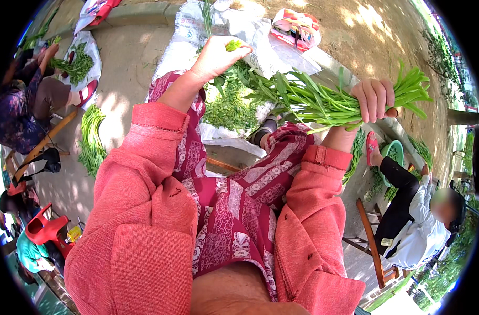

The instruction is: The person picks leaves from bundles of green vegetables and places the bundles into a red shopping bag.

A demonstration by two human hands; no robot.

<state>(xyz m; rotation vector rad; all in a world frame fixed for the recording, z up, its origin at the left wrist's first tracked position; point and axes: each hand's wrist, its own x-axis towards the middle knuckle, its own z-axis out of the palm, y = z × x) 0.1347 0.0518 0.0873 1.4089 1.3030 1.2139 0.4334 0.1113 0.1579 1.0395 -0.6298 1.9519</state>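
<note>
My right hand (373,100) is wrapped round a thick bunch of long-stemmed leafy greens (315,97). Its leafy ends point left, and the pale cut stems stick out to the right of my fist. My left hand (218,56) is raised further left, with the fingers curled round a small yellow-green bit of greens (232,46). Between my knees, on white plastic sheeting (174,44), lies a heap of loose green trimmings (230,107). The leaf tips of the bunch hang over the heap's right edge.
A red-and-white plastic bag (297,30) sits on the sheeting ahead. Another bundle of greens (93,139) lies on the ground to the left. Seated people (423,226) are at both sides, with a green basin (394,157) at the right and a red stool (46,226) at the left.
</note>
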